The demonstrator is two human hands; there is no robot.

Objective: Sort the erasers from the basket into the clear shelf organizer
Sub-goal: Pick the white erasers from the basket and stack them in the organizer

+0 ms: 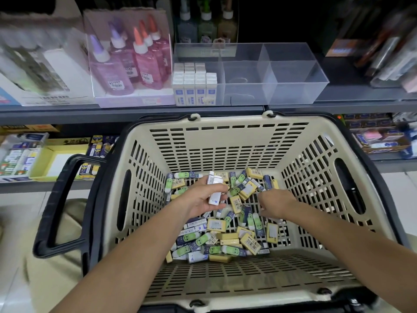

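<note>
Head view: barcode labels point(254, 245) on erasers point(225, 241)

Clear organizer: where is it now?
In the head view, the clear organizer stands on the shelf behind the basket, right of the pink glue bottles; white erasers stand in its left compartment.

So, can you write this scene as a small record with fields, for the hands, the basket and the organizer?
left hand: holds several white erasers above the loose erasers
right hand: reaches down among the loose erasers; whether it grips one is unclear
basket: beige, slotted walls; loose erasers in green, yellow and white lie on its floor
clear organizer: on the shelf behind the basket, three compartments
shelved erasers: white, standing in rows in the left compartment
other compartments: no erasers visible
</note>
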